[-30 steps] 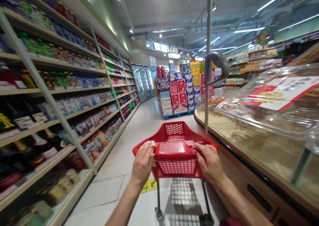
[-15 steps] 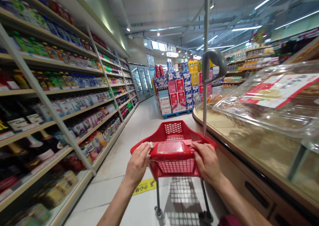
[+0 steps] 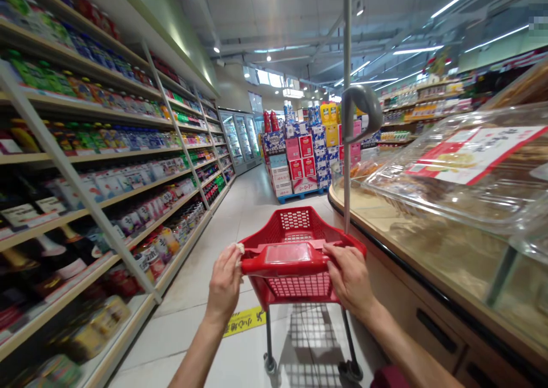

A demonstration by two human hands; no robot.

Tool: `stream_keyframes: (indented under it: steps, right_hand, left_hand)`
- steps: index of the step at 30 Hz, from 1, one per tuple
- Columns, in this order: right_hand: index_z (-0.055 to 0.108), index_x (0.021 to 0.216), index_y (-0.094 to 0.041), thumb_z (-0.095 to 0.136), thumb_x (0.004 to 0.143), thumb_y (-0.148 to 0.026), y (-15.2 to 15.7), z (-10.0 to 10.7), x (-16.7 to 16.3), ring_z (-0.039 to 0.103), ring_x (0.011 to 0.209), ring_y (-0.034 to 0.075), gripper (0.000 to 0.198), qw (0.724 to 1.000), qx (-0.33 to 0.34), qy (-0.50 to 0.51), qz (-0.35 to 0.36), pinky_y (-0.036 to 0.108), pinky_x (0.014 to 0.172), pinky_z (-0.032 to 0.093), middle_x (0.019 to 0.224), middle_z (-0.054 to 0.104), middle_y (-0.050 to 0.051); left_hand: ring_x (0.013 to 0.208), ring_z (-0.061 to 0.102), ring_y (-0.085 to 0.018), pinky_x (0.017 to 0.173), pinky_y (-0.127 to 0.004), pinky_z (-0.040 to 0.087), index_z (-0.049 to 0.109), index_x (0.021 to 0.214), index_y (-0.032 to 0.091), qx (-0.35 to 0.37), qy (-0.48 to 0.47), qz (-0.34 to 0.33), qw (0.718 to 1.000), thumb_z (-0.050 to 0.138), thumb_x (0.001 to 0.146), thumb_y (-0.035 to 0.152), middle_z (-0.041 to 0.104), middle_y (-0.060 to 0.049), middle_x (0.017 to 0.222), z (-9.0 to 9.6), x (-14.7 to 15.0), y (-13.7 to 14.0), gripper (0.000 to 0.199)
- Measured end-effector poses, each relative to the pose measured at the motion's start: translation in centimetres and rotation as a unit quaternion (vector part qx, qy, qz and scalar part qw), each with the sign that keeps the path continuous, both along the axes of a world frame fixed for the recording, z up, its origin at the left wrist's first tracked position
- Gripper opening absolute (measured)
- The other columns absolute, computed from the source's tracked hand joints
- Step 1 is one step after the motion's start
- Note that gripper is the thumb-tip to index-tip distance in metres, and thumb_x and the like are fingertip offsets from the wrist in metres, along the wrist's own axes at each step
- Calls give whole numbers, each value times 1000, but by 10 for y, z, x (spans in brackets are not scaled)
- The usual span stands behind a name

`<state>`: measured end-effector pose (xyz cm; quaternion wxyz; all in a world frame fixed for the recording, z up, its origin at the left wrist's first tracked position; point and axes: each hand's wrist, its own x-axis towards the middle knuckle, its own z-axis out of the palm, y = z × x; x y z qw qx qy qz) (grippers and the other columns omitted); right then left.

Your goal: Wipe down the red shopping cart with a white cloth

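Observation:
A red plastic shopping cart [image 3: 295, 282] stands in front of me on dark legs with casters. At the left end of its handle, my left hand [image 3: 225, 277] is closed round a crumpled white tissue [image 3: 240, 250], pressed against the handle. My right hand [image 3: 349, 274] grips the right side of the red handle, its fingers curled over the top. Between my hands, the handle carries a wide panel with a clear cover [image 3: 288, 253]. The undersides of both hands' fingers are partly hidden.
Shelves of drinks [image 3: 128, 148] line the left side. A counter [image 3: 411, 251] with clear food boxes [image 3: 466, 154] curves along the right, beside a metal pole with a grey loop [image 3: 363, 114]. Stacked cartons [image 3: 302, 160] stand ahead. A yellow sign [image 3: 245, 321] lies on the tiled floor.
My left hand has slid left along the handle with the tissue, out to its end. My right hand stays on the handle. The whole view has shifted slightly.

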<state>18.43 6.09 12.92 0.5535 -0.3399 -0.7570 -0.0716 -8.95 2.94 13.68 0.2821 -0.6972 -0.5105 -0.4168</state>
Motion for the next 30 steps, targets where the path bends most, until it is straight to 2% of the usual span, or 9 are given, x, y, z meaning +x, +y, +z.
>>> stream_keyframes:
  steps: [3, 5, 7, 9, 11, 17, 22, 27, 30]
  right_hand:
    - [49, 108, -19, 40, 79, -17, 1, -1, 0, 57, 86, 19, 30, 1000, 3, 13, -23, 39, 80, 36, 95, 63, 6]
    - [48, 109, -19, 40, 80, -17, 2, -2, 2, 56, 87, 19, 30, 1000, 3, 8, -17, 39, 82, 36, 96, 63, 6]
    - [48, 109, -19, 40, 80, -17, 2, -1, 3, 56, 88, 19, 30, 1000, -1, -4, 1, 38, 82, 36, 98, 62, 6]
    - [49, 108, -19, 40, 80, -17, 1, -1, 3, 56, 87, 18, 29, 1000, -2, -10, 9, 37, 81, 36, 98, 62, 6]
    - [49, 107, -18, 41, 79, -17, 0, 0, 1, 57, 85, 18, 29, 1000, -1, -4, -1, 37, 80, 37, 95, 63, 5]
    - [49, 107, -18, 40, 80, -16, 0, 0, 1, 56, 87, 19, 29, 1000, 3, 5, -6, 38, 81, 36, 96, 62, 6]
    - [48, 107, -18, 41, 79, -16, 1, -2, 1, 56, 86, 19, 29, 1000, -5, -4, 10, 38, 80, 36, 97, 62, 6]
    - [48, 107, -19, 41, 80, -17, 2, -2, 0, 55, 85, 19, 29, 1000, -6, 6, -6, 39, 82, 35, 96, 62, 6]
    - [48, 107, -18, 41, 80, -16, 1, -2, 2, 55, 87, 19, 28, 1000, -10, -4, 12, 39, 82, 35, 97, 62, 6]
  left_hand:
    - [119, 35, -21, 95, -43, 39, 39, 120, 20, -12, 32, -64, 997, 39, 82, 15, 46, -9, 123, 1, 29, 0, 39]
    - [121, 33, -21, 96, -42, 39, 39, 120, 19, -19, 63, -92, 994, 39, 81, 15, 45, -9, 125, 1, 33, 1, 39]
    - [119, 36, -21, 94, -42, 40, 42, 118, 20, -21, 62, -64, 996, 39, 82, 16, 48, -9, 122, 1, 17, 3, 36]
    - [116, 40, -22, 92, -46, 41, 46, 115, 19, -5, 21, 6, 1000, 37, 83, 21, 52, -10, 116, 1, -4, 5, 33]
    - [113, 43, -23, 92, -48, 40, 47, 113, 19, 4, -6, 39, 999, 35, 84, 24, 55, -10, 113, 0, -13, 6, 33]
    - [119, 36, -20, 96, -42, 39, 42, 118, 21, -41, 55, -68, 995, 37, 82, 18, 46, -7, 123, 2, 18, 1, 36]
    - [114, 42, -22, 93, -46, 40, 44, 116, 21, 1, 12, 26, 1000, 36, 84, 22, 53, -9, 115, 1, -6, 4, 34]
    - [119, 35, -20, 96, -41, 38, 41, 119, 21, -32, 63, -60, 996, 38, 82, 19, 45, -7, 125, 1, 7, 3, 37]
    - [116, 40, -21, 95, -44, 38, 43, 117, 21, -18, 41, -9, 999, 37, 83, 20, 50, -8, 119, 0, -9, 4, 35]
